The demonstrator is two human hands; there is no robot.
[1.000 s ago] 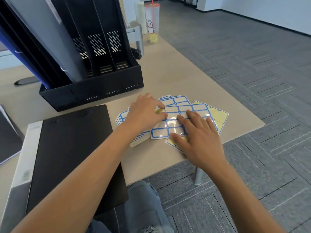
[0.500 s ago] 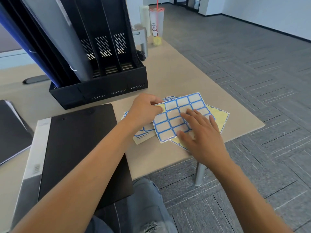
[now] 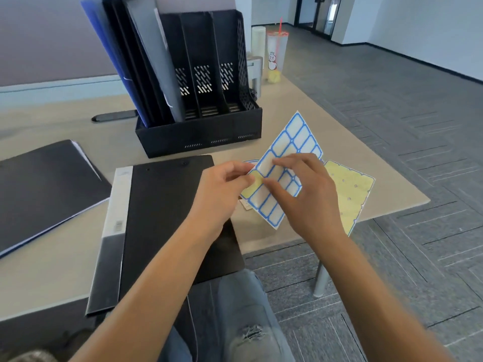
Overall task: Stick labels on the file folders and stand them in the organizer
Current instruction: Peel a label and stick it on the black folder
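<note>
Label sheet (image 3: 285,163) held up off table (image 3: 300,105), just right of black folder (image 3: 167,210). Left hand (image 3: 222,184) pinches its corner; right hand (image 3: 305,194) fingers curled, picking at a label. Risk: label tears/creases or sticks to itself if peeled too fast.

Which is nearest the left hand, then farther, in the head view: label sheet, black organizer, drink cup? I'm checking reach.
1. Label sheet: gripped by the left hand, at its fingers.
2. Black organizer: behind the hands, mid-desk.
3. Drink cup: far desk corner, beyond the organizer's right end.
</note>
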